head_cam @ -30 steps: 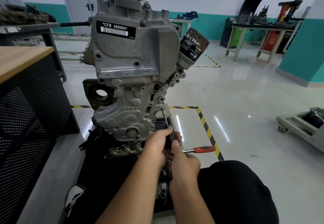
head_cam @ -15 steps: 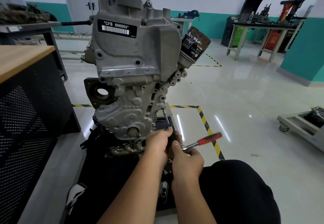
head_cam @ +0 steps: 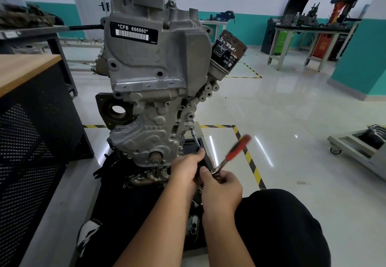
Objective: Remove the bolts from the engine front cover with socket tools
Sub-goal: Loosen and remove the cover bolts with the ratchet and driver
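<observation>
A grey engine stands upright with its cast front cover [head_cam: 146,135] facing me. A thin socket extension [head_cam: 195,138] runs from a bolt [head_cam: 191,128] at the cover's right edge down to my hands. My left hand [head_cam: 186,168] grips the lower end of the extension. My right hand [head_cam: 221,191] holds the head end of a ratchet [head_cam: 229,158], whose red handle points up and right and is blurred. Where the ratchet joins the extension is hidden behind my fingers.
A black oil filter [head_cam: 228,51] sticks out at the engine's upper right. A wood-topped black cabinet [head_cam: 31,108] stands close on the left. Yellow-black floor tape [head_cam: 248,158] runs right of the engine. A low wheeled cart [head_cam: 355,147] sits far right. My black-clad knee [head_cam: 277,225] is below.
The ratchet's red handle has swung from nearly level on the right up to a steep up-right angle. Both hands have stayed at the extension.
</observation>
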Tool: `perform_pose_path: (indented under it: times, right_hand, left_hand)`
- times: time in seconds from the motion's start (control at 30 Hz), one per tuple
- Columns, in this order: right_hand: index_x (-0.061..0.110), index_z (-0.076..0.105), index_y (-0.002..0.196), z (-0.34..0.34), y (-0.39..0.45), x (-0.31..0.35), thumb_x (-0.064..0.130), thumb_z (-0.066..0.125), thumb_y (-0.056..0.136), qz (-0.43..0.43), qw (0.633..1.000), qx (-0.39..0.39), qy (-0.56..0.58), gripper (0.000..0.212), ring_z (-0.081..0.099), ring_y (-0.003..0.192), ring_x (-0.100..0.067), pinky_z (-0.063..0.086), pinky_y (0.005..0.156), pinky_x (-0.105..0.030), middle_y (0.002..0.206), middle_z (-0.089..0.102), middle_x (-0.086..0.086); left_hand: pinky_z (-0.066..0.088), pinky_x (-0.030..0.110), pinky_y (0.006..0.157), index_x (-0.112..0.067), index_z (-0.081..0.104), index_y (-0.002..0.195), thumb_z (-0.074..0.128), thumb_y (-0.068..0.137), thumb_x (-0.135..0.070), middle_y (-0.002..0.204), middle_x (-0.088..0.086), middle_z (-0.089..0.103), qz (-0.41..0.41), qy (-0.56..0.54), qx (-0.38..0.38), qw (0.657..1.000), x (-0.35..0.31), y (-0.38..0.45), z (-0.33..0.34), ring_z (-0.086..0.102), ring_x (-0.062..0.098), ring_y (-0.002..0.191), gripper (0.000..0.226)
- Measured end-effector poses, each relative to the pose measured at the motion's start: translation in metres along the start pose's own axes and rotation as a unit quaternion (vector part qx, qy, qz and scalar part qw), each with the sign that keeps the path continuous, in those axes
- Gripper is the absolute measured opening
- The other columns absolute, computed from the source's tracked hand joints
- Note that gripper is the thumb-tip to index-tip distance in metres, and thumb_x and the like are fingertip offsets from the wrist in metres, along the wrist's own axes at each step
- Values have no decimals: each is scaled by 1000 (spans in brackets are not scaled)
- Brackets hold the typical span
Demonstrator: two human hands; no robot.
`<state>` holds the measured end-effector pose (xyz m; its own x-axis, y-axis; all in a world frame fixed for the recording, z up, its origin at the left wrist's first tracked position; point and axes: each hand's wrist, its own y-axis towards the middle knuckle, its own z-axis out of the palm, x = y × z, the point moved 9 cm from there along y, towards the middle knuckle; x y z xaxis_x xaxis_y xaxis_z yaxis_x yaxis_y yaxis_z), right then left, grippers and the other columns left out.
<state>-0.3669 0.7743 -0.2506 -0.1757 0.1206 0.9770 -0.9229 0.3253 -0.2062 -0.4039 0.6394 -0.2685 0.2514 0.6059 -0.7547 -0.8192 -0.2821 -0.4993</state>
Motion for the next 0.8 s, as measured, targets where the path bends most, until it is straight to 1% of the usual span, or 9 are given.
perform_pose_path:
  times: [0.2,0.27,0.33,0.4,0.5,0.6,0.7,0.73,0.8]
  right_hand:
    - [7,62,63,6,-4,-11,42,77,88,82,992,11,94,46,46,40,-17,40,46,-29,48,55,-3]
    - [4,66,69,7,-3,-11,35,80,87,82,994,18,77,38,54,43,-18,47,45,-31,54,63,-3]
    - [11,71,73,4,0,-3,26,87,79,28,999,17,0,23,69,58,-19,61,60,-37,64,72,-1]
    - [16,71,70,2,-1,2,24,92,73,-1,1000,9,-15,22,70,58,-20,62,62,-38,63,72,-1]
    - [14,62,54,7,-4,-6,34,86,80,54,997,30,53,41,51,43,-22,47,47,-33,50,59,-8]
    - [4,62,65,9,-7,-17,42,75,91,144,983,31,109,48,39,36,-18,35,40,-25,45,50,-9]
    - [7,67,72,5,-4,-7,26,84,84,78,996,26,36,28,62,48,-21,60,54,-40,56,67,-4]
    - [11,69,72,2,-2,0,22,87,80,41,999,18,2,23,68,54,-20,64,61,-45,59,70,0]
    - [14,70,70,0,-3,5,24,92,74,16,1000,8,-4,24,67,49,-16,62,56,-40,55,70,2]
  left_hand:
    - [60,40,70,-3,69,98,68,91,-22,96,17,75,-34,-9,53,998,5,-2,10,74,31,79,20]
    - [60,43,73,0,66,102,65,94,-17,92,18,74,-27,-15,50,998,6,1,10,72,31,76,19]
    - [60,44,72,3,64,100,68,93,-13,85,19,70,-27,-21,40,999,5,0,8,69,31,71,18]
    - [59,42,69,7,67,98,71,91,-15,83,20,71,-15,-1,29,999,4,3,6,69,31,69,23]
    - [57,37,64,4,69,96,72,89,-17,87,17,72,-17,-2,29,999,5,3,5,68,29,72,22]
    - [53,31,56,-1,69,98,65,94,-16,86,12,75,-27,-5,32,999,6,2,7,70,25,65,16]
    - [60,41,67,4,64,101,60,96,-7,83,19,71,-27,-40,23,999,5,-1,8,68,29,65,12]
    - [60,46,75,5,64,100,61,95,-6,85,21,69,-22,-43,21,999,4,-2,9,68,31,70,12]
    - [58,49,81,6,64,96,64,94,-6,85,22,68,-17,-39,23,999,1,-6,9,67,32,74,13]
